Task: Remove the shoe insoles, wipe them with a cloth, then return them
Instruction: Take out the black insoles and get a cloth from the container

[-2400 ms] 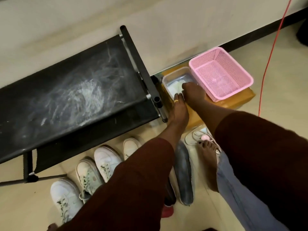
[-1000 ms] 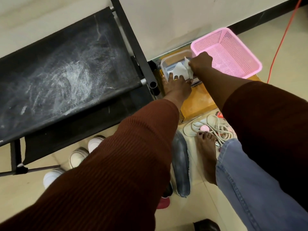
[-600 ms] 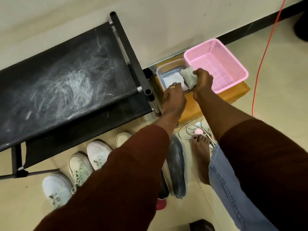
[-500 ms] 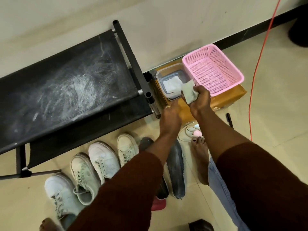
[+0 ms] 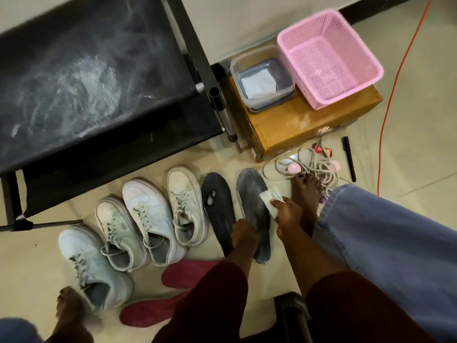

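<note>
While the right hand (image 5: 286,215) pinches a white cloth (image 5: 268,198) against the grey insole (image 5: 251,194) on the floor (image 5: 420,149), the left hand (image 5: 243,235) rests on that insole's heel end, its fingers hidden. A second dark insole (image 5: 217,209) lies just to the left, then four white sneakers (image 5: 148,219). Two red insoles (image 5: 188,271) lie nearer the person. A bare foot (image 5: 306,194) stands just right of the wiped insole, with a tangled cord (image 5: 314,167) and a cardboard box (image 5: 296,125) beyond its toe. Bare floor opens right of a pen (image 5: 348,159).
</note>
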